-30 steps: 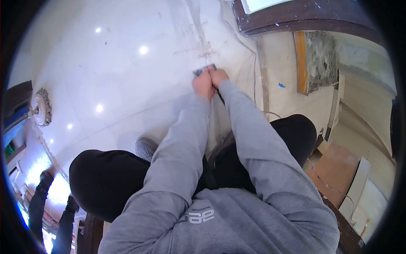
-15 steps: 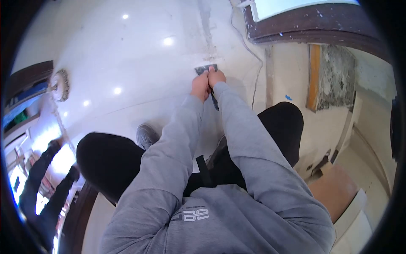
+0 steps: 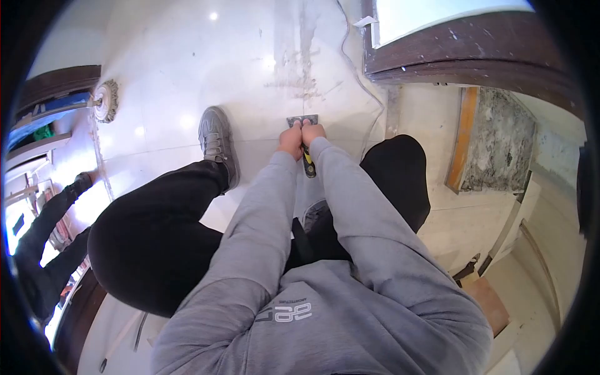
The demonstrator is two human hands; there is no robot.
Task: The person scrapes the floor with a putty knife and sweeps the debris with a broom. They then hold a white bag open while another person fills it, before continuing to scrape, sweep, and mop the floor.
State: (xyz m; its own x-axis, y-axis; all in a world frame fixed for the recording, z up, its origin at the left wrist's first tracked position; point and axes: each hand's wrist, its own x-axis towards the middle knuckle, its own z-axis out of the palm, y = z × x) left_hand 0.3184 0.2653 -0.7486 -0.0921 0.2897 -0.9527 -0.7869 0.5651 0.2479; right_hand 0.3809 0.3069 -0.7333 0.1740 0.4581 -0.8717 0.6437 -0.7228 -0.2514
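Note:
A scraper (image 3: pixel 309 164) with a wide dark blade and a black and yellow handle is held in both hands at the centre of the view. My left hand (image 3: pixel 291 139) is closed on it from the left, thumb near the blade. From the right, my right hand (image 3: pixel 313 132) grips it too, and the two hands touch. The blade lies on or just over the pale tiled floor (image 3: pixel 169 125), by a tile joint. Grey-brown smears (image 3: pixel 303 81) mark the floor beyond the blade. Most of the fingers are hidden under the hands.
A thin cable (image 3: pixel 359 78) runs along the floor at the right of the smears. A dark frame (image 3: pixel 462 47) stands upper right, a stained board (image 3: pixel 500 140) below it. Far left are a round brush (image 3: pixel 106 101) and another person's dark-clothed legs (image 3: pixel 47 219).
Both hands and the scraper have come closer to my body, showing more smeared floor beyond the blade. The shoe at left now shows fully, and the left knee has shifted outward.

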